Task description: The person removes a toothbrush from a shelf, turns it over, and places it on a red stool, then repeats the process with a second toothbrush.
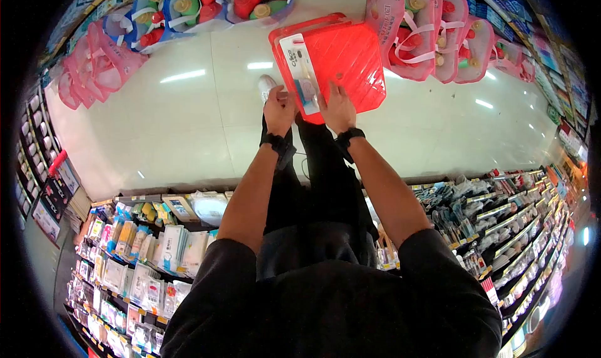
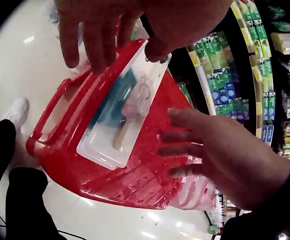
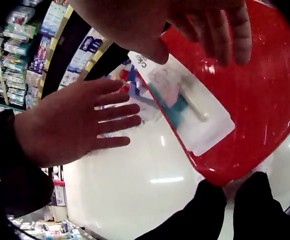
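A white-backed blister pack lies over a red plastic, basket-like object with a ribbed face and a handle-like bar along one side. Teal and pale pink parts and a beige handle show through the pack's clear plastic in the left wrist view. My left hand hovers beside the pack's left edge, fingers spread and relaxed. On the other side, my right hand reaches over the red surface, fingers nearly straight, thumb close to the pack's edge. Neither hand grips anything.
Shelves of packaged goods line the aisle behind me, and more racks stand at right. Pink bags of bottles and blue bags sit along the far side. A shoe stands on the pale tiled floor.
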Demonstrator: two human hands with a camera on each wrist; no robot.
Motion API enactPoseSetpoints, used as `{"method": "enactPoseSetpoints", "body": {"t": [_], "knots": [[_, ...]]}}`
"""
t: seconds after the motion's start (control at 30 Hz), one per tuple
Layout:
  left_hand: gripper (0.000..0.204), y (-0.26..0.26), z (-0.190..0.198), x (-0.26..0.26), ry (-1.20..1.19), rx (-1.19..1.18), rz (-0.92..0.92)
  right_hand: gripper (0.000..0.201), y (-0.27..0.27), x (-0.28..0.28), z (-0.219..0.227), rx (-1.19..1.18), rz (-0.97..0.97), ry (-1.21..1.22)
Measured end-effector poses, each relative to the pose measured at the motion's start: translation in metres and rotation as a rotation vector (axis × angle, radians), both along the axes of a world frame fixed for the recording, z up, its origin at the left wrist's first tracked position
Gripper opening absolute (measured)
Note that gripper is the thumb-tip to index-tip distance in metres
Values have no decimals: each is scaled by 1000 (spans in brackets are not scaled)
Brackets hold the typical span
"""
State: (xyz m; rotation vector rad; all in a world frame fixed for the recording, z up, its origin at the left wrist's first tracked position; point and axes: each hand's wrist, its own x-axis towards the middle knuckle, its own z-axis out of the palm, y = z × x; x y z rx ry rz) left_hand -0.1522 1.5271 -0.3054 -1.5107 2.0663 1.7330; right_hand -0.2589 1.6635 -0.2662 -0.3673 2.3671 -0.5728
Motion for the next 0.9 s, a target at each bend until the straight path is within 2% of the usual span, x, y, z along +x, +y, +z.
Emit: {"method": "enactPoseSetpoints", "body": {"t": [0.07, 0.17, 0.2, 0.23, 0.3, 0.33, 0.4, 0.5, 0.6, 0.73, 0.83, 0.9], "knots": [[38, -5, 24, 2, 22, -13, -41, 59, 9, 3, 23, -36, -23, 9], [34, -8, 65, 12, 86, -5, -109, 49, 33, 23, 61, -214, -23, 229], [32, -7, 95, 12, 95, 24, -116, 50, 42, 30, 81, -245, -40, 171], [30, -5, 109, 20, 129, 18, -129, 50, 51, 37, 102, -279, -54, 115], [28, 1, 158, 34, 155, 80, -103, 50, 69, 52, 134, -304, 7, 109], [28, 2, 179, 46, 153, 71, -130, 52, 73, 58, 153, -283, -11, 21], [27, 9, 219, 70, 153, 41, -139, 49, 80, 69, 183, -341, 6, 11], [27, 22, 277, 95, 218, 43, -73, 46, 75, 73, 219, -432, 27, -57], [28, 26, 334, 100, 211, 16, -79, 43, 60, 81, 245, -545, 47, -91], [24, 32, 375, 96, 371, -66, 4, 41, 35, 90, 302, -674, 70, -110], [23, 34, 386, 93, 507, -119, -13, 40, 27, 96, 343, -737, 77, -106], [25, 30, 406, 96, 579, -108, -88, 41, 22, 102, 372, -796, 73, -88]]}}
